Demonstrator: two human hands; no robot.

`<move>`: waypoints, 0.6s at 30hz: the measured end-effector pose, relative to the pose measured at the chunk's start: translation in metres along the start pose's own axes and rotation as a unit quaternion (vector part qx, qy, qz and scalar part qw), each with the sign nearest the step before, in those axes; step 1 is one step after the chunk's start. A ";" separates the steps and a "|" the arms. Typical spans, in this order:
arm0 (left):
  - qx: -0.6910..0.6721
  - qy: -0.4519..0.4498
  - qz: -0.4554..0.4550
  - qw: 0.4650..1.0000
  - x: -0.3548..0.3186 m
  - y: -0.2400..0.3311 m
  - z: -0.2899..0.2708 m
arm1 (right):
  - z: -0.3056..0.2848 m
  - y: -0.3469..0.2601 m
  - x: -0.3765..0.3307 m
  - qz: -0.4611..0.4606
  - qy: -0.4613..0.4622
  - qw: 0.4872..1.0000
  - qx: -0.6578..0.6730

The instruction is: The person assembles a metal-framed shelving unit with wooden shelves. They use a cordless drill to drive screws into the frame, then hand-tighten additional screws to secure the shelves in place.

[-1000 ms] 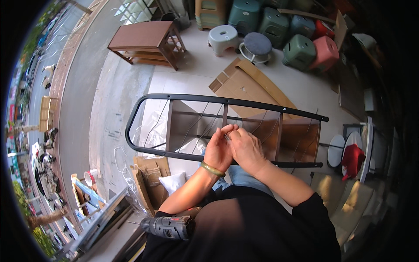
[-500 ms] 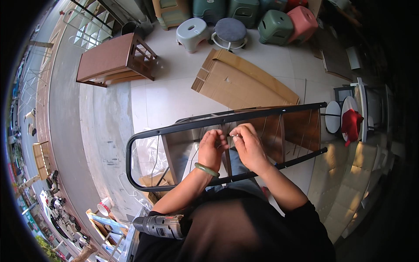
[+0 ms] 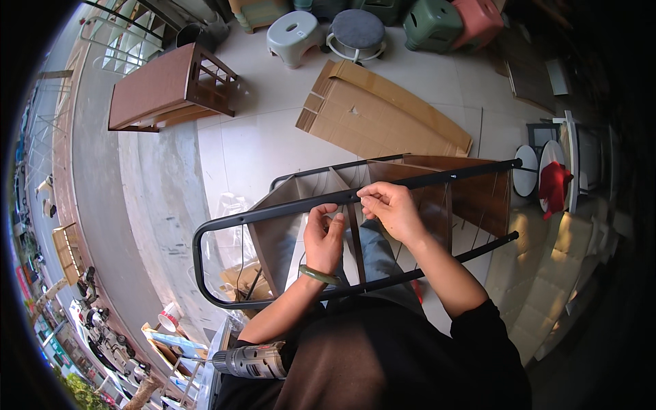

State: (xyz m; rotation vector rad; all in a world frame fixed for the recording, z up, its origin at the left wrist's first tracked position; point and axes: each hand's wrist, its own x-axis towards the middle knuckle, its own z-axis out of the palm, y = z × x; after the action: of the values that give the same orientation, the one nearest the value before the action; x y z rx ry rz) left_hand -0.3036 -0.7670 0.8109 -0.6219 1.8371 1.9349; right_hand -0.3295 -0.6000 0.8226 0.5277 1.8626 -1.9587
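The tubular frame is plain black, and its shelf boards run from warm reddish brown at the right to greyer brown at the left. The bangle is green, the shirt solid black, the trousers faded blue. Grey and black make up the drill. The cardboard is tan with a small whitish patch. A pale grey stool, a dark-grey-topped stool with a white base, a green stool and a pink stool add colour. The side table is reddish brown, the cloth bright red.
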 end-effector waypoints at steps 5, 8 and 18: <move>-0.016 0.001 -0.004 1.000 0.000 -0.001 -0.003 | 0.003 0.001 0.005 0.003 -0.018 1.000 -0.022; -0.021 0.008 -0.001 1.000 0.000 -0.001 -0.006 | 0.005 0.000 0.009 0.009 -0.014 0.999 -0.044; -0.073 0.006 -0.042 0.996 -0.006 0.006 -0.015 | 0.017 -0.008 0.009 -0.014 0.021 0.985 -0.168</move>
State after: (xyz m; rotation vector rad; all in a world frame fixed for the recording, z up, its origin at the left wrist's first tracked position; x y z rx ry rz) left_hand -0.3016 -0.7819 0.8187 -0.7472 1.6601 2.0246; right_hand -0.3414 -0.6164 0.8253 0.4428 2.1771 -1.6096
